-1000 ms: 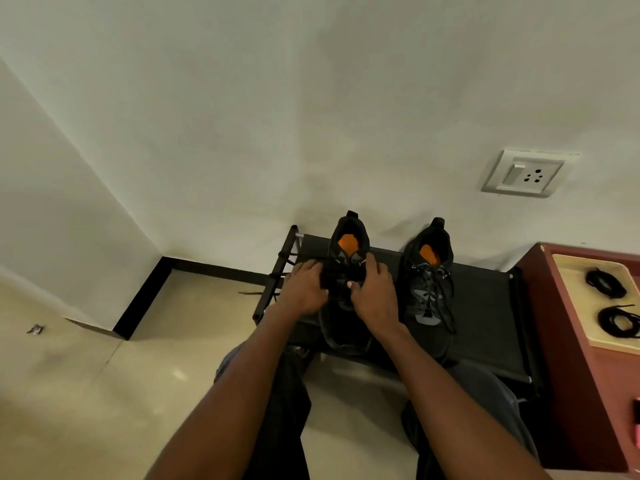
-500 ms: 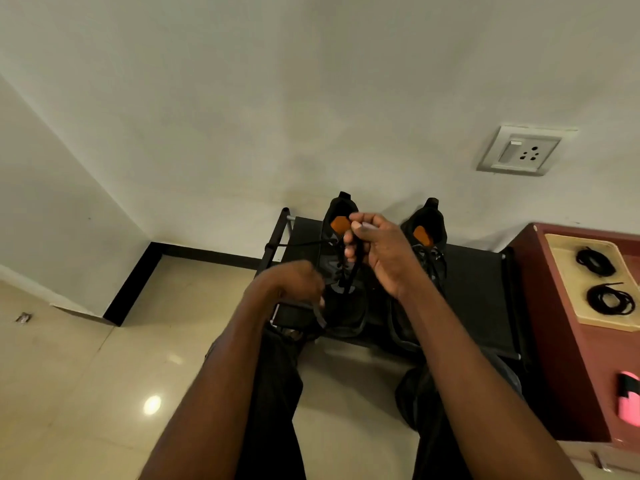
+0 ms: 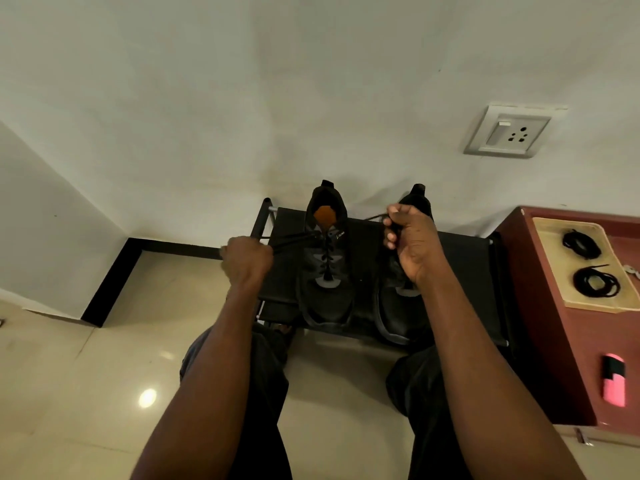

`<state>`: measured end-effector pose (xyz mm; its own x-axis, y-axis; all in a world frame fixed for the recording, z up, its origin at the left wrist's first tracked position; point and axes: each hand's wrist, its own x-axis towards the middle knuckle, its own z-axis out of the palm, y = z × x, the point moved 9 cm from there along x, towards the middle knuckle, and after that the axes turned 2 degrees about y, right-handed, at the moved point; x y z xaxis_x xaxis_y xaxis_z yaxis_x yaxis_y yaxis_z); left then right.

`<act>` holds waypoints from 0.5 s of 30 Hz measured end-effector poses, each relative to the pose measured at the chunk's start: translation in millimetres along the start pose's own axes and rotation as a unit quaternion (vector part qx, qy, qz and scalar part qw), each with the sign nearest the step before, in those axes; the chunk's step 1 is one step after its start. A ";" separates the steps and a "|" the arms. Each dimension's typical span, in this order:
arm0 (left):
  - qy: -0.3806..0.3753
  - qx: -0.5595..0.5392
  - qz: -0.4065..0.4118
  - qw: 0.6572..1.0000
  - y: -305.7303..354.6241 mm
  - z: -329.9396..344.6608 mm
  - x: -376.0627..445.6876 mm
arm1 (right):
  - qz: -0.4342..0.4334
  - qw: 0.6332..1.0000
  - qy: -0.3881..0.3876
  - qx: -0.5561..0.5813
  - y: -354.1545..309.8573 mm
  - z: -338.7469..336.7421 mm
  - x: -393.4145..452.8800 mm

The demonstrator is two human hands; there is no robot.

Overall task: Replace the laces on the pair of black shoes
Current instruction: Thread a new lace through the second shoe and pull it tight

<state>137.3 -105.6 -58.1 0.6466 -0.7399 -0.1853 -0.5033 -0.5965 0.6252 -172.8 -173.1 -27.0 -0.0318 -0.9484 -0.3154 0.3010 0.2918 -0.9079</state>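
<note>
Here the left hand point(image 3: 246, 259) is fisted round one end of the old lace point(image 3: 294, 241), and the right hand point(image 3: 412, 242) pinches the other end between thumb and fingers, the two ends drawn out sideways from the top eyelets of the left shoe point(image 3: 325, 268). That shoe sits between the two grips on the black rack point(image 3: 464, 271); the right shoe point(image 3: 398, 306) lies just under the right wrist, partly hidden. The step in hand looks like undoing the lace, and it would go best by easing one end back through its eyelet at a time instead of hauling both outward, which only tightens the crossings lower down; a finger hooked under each crossing should free the slack. Pulling hard could also drag the shoe off the rack. Counting: two shoes, two hands, one lace under tension, and two coiled black laces point(image 3: 596, 281) on the tray point(image 3: 550, 265), well beyond the right grip.
</note>
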 end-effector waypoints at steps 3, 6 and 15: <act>0.061 0.114 0.051 0.990 7.9 -11.6 0.0 | -0.004 0.994 0.013 -0.109 6.8 -2.1 5.0; -0.064 -0.131 0.204 0.968 58.2 3.8 -16.1 | -0.009 0.976 -0.078 -0.203 13.2 28.0 -1.7; -0.261 -0.177 0.225 0.922 85.3 25.0 -33.1 | -0.005 0.960 -0.166 -0.226 22.8 60.8 -4.1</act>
<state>58.6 -139.8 -17.6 0.0074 -0.9918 -0.1277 -0.3748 -0.1212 0.9191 -107.9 -170.1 -29.6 0.2957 -0.9165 -0.2693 -0.1444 0.2358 -0.9610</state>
